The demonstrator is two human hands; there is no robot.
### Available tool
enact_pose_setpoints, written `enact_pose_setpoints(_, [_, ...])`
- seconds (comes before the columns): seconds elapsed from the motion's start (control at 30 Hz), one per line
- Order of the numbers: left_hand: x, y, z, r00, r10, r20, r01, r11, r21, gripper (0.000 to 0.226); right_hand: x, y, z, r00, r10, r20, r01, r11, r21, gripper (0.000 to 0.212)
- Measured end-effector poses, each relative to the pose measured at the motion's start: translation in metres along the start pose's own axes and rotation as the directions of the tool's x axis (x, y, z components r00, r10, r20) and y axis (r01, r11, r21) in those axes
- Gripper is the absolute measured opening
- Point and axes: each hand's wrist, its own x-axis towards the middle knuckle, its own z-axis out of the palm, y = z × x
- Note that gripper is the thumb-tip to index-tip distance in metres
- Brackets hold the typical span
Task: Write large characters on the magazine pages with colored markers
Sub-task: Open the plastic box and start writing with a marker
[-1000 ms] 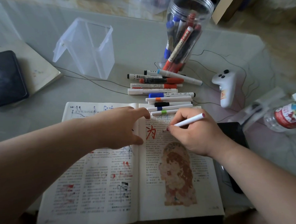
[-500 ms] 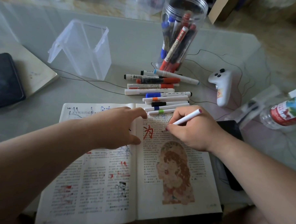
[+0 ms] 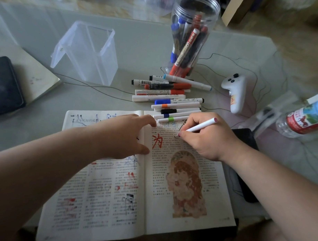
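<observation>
An open printed magazine (image 3: 101,199) with dense text columns lies flat at 6 o'clock on the pale grey-green desk (image 3: 139,47). The right hand (image 3: 206,140) rests on the top of the right page, its grip curled tightly round a slim white marker with a dark red end cap (image 3: 201,126). The fingers pinch it low, near the nib, and the barrel slants up toward 2 o'clock. The nib seems to touch the paper, though the fingertips mostly hide it. Just at 9 o'clock from it stands a large red hand-drawn character (image 3: 157,141).

The left hand (image 3: 125,135) lies spread on the upper left page beside the spine, its grip slack and holding nothing, fingers straight, pressing the paper down.

At 12 o'clock from the magazine lies a loose row of assorted markers (image 3: 169,97), the nearest overlapping its top edge; beyond them stands a clear plastic jar of markers (image 3: 193,31). A clear rectangular plastic box (image 3: 88,53) stands at 11 o'clock and a white game controller (image 3: 235,92) at 2 o'clock, while a red-labelled plastic water bottle (image 3: 302,120) lies at 3 o'clock.
</observation>
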Motion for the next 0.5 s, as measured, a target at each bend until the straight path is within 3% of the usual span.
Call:
enact_pose_setpoints(0.37, [-0.005,0.008,-0.004,0.999,-0.025,0.035,0.026,1.000,-0.016,0.064,0.002,-0.003,-0.009,0.988,0.026,0.153,-0.015,0.997,-0.075,0.014])
enact_pose_setpoints(0.5, [-0.011,0.008,-0.002,1.000,-0.012,-0.002,0.012,1.000,-0.011,0.048,-0.003,-0.007,-0.023,0.999,0.008,0.039,-0.017,0.969,0.248,0.014])
